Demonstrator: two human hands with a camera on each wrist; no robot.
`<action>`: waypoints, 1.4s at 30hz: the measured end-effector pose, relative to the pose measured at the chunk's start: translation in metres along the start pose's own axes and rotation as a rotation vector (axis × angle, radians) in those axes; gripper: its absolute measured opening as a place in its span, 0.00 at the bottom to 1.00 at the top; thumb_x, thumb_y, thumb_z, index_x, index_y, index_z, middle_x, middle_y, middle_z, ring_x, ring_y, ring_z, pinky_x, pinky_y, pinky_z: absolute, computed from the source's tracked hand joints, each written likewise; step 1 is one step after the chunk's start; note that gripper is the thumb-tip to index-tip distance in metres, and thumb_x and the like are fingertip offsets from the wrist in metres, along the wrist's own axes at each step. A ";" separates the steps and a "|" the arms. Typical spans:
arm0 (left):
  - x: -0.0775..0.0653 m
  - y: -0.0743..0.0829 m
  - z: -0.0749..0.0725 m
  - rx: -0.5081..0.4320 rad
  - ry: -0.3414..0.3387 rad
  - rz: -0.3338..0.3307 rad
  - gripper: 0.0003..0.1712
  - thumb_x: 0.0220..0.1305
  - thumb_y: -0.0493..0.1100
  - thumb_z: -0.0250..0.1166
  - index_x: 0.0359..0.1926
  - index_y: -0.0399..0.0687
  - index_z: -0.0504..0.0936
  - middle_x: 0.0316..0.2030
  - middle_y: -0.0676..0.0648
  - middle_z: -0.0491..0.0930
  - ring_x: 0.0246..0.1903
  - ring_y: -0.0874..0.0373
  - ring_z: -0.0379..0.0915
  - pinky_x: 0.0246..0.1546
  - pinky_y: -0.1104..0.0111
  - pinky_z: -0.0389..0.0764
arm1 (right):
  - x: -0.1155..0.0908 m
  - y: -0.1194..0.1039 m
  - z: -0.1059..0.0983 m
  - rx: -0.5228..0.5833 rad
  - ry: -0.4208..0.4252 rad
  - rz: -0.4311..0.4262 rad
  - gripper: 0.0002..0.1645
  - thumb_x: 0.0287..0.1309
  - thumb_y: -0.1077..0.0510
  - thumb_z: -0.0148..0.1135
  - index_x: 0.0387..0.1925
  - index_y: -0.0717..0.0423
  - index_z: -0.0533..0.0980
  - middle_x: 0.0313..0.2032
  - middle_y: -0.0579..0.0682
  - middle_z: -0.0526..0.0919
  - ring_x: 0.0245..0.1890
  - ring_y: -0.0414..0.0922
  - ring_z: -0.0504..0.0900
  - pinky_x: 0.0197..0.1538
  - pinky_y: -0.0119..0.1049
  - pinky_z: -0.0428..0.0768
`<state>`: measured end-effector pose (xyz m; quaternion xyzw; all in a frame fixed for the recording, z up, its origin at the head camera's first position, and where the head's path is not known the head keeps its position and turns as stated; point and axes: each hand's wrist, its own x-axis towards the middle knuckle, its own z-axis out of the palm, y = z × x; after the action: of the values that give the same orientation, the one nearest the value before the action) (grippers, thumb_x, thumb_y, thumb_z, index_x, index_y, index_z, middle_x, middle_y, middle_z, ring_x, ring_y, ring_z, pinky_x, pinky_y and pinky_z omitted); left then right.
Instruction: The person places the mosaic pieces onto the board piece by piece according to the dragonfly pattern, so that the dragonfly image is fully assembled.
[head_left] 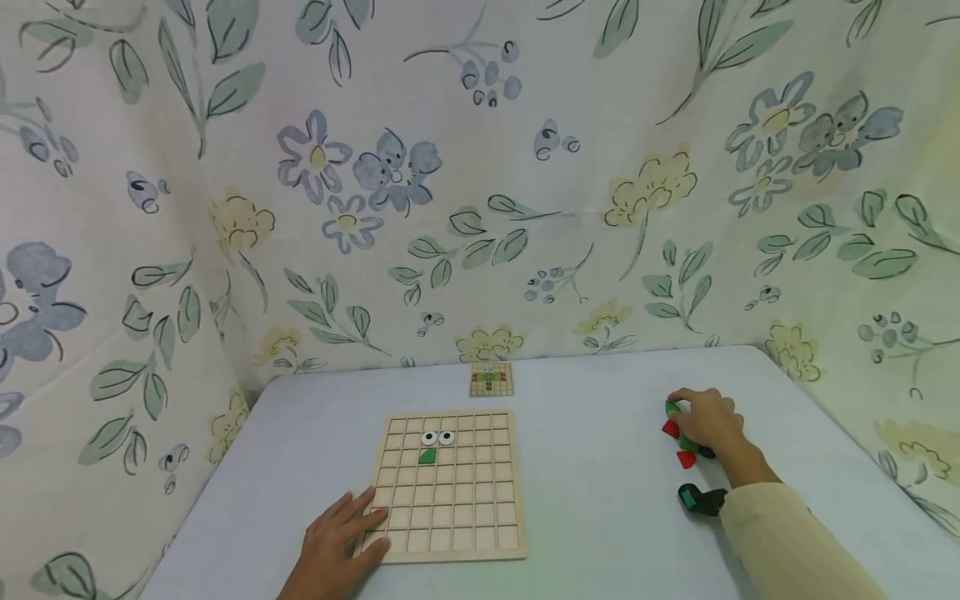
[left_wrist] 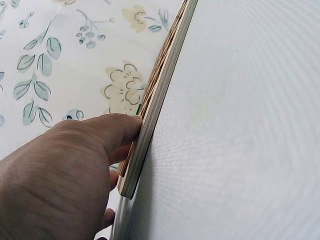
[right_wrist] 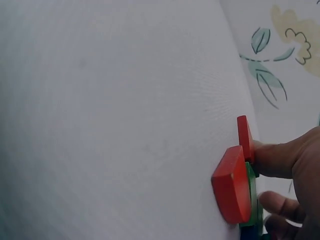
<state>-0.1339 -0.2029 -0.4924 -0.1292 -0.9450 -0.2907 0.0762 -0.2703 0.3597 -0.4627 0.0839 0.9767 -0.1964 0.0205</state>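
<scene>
A square wooden grid board [head_left: 444, 557] lies on the white table. In its upper cells sit two round eye pieces [head_left: 438, 437] and a green piece [head_left: 427, 456] with a slanted corner. My left hand [head_left: 336, 533] rests on the board's lower left edge, fingers spread. The left wrist view shows the thumb on the frame [left_wrist: 155, 107] of the board. Off to the right, my right hand [head_left: 708, 417] reaches into a small group of coloured pieces and pinches a green block [head_left: 671, 407] between thumb and index finger. Red blocks [right_wrist: 232, 185] lie beside the fingers; the hand partly hides others.
A small pattern card [head_left: 492, 379] with a coloured figure on a grid lies at the table's back edge. Floral fabric [head_left: 480, 208] hangs behind and at the sides. A black strapped device [head_left: 701, 500] is at the right wrist.
</scene>
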 end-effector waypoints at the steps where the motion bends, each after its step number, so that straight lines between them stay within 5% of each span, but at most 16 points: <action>1: 0.000 0.000 -0.001 0.001 -0.005 -0.006 0.25 0.59 0.59 0.67 0.52 0.51 0.84 0.63 0.44 0.71 0.63 0.34 0.59 0.54 0.32 0.56 | 0.001 0.000 0.001 -0.003 0.003 -0.008 0.23 0.60 0.53 0.64 0.54 0.59 0.75 0.45 0.74 0.69 0.44 0.69 0.65 0.39 0.60 0.69; 8: 0.000 0.000 0.000 0.001 0.024 0.010 0.24 0.59 0.58 0.68 0.52 0.52 0.85 0.63 0.45 0.71 0.63 0.34 0.59 0.54 0.33 0.56 | 0.000 0.001 0.002 0.053 0.060 -0.090 0.21 0.61 0.56 0.59 0.50 0.66 0.74 0.41 0.65 0.75 0.43 0.64 0.70 0.39 0.57 0.68; 13: -0.002 -0.002 0.003 0.005 0.048 0.027 0.23 0.58 0.57 0.69 0.51 0.51 0.85 0.62 0.44 0.72 0.62 0.34 0.60 0.53 0.33 0.58 | -0.011 -0.007 -0.005 0.156 0.177 -0.213 0.19 0.62 0.59 0.60 0.50 0.69 0.74 0.40 0.61 0.78 0.39 0.58 0.73 0.38 0.52 0.72; 21: -0.003 0.001 -0.002 -0.006 -0.032 -0.051 0.27 0.59 0.61 0.66 0.54 0.53 0.84 0.64 0.46 0.69 0.66 0.36 0.55 0.57 0.34 0.52 | -0.047 -0.040 -0.029 0.213 0.315 -0.388 0.17 0.62 0.60 0.63 0.49 0.66 0.77 0.38 0.57 0.81 0.42 0.59 0.74 0.40 0.53 0.75; 32: -0.002 -0.001 0.002 -0.003 0.020 0.009 0.24 0.58 0.57 0.69 0.52 0.51 0.85 0.63 0.44 0.71 0.63 0.34 0.59 0.53 0.33 0.56 | -0.102 -0.080 -0.053 0.264 0.433 -0.520 0.16 0.58 0.60 0.67 0.48 0.59 0.80 0.38 0.50 0.82 0.41 0.49 0.74 0.36 0.46 0.74; 42: 0.000 0.004 -0.003 -0.007 -0.030 -0.042 0.26 0.59 0.60 0.67 0.53 0.52 0.84 0.64 0.45 0.69 0.65 0.35 0.56 0.56 0.34 0.53 | -0.137 -0.115 -0.062 0.347 0.539 -0.673 0.18 0.50 0.65 0.73 0.45 0.53 0.82 0.36 0.39 0.82 0.39 0.39 0.72 0.31 0.28 0.71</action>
<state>-0.1325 -0.2017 -0.4881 -0.1139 -0.9475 -0.2934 0.0556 -0.1555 0.2575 -0.3520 -0.1873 0.8729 -0.3239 -0.3131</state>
